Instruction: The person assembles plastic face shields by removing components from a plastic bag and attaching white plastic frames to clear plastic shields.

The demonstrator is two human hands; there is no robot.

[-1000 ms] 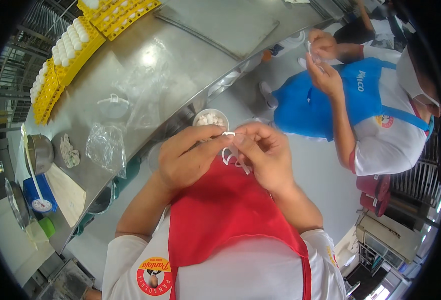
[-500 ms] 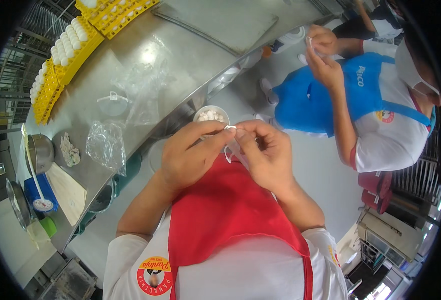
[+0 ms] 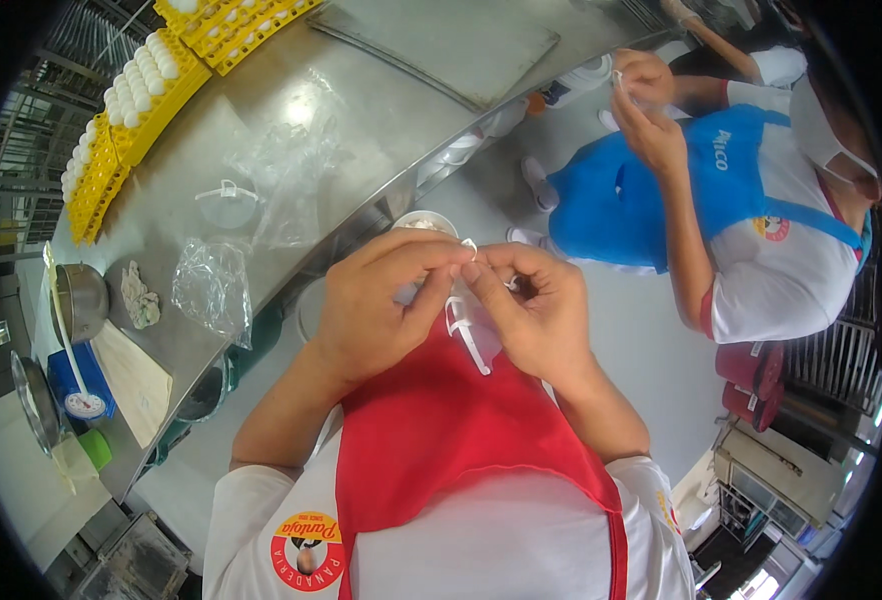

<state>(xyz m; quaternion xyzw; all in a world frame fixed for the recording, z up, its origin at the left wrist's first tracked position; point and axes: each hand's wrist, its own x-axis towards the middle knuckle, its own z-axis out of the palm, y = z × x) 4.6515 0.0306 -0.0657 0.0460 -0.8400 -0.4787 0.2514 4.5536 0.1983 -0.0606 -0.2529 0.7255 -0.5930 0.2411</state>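
Observation:
My left hand (image 3: 366, 295) and my right hand (image 3: 536, 305) meet in front of my red apron, fingertips pinched together. Between them is a thin white strap (image 3: 472, 247), bent into a small loop above the fingers. Below my fingers hangs a slim white plastic piece (image 3: 471, 340) with what looks like a clear sheet beside it; its full shape is partly hidden by my hands. A white bucket (image 3: 429, 219) with white contents stands just beyond my hands, mostly covered by my left one. On the steel table, a clear shield with a white band (image 3: 227, 192) lies on plastic.
The steel table (image 3: 201, 130) bears yellow egg trays (image 3: 156, 110), clear plastic bags (image 3: 213, 290), a crumpled cloth (image 3: 140, 296), a metal pot (image 3: 83, 302) and a flat tray (image 3: 441, 45). At right stands a co-worker in a blue apron (image 3: 611, 185), hands raised.
My fingertips have closed in on each other and the strap loop now stands upright. The white plastic piece hangs lower and shows more. My left hand covers more of the bucket.

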